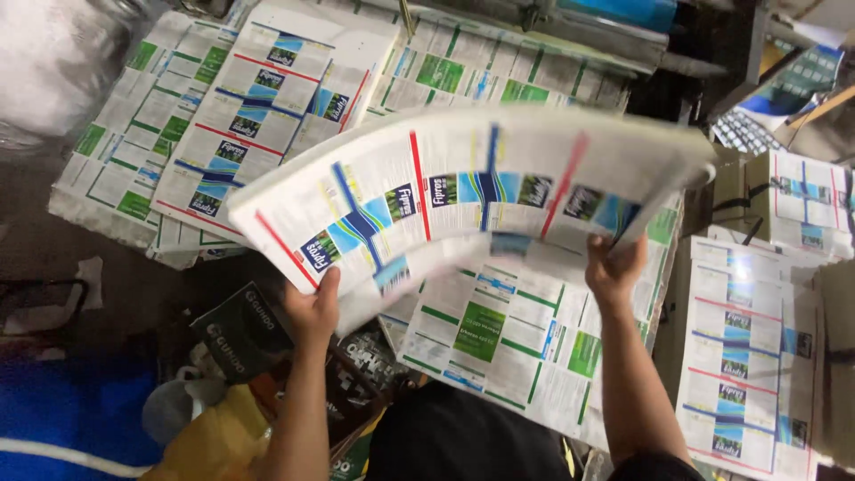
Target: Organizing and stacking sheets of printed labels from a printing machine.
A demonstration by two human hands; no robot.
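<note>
A thick bundle of printed sheets, white with blue, red and yellow bands, is lifted and bowed in the air across the middle of the view. My left hand grips its near left edge, thumb on top. My right hand grips the near right edge from below. Under the bundle lies a stack of white sheets with green blocks.
More stacks of printed sheets lie at the upper left, at the back and at the right. Black boxes and a yellow bag sit by my left arm. A blue surface is at lower left.
</note>
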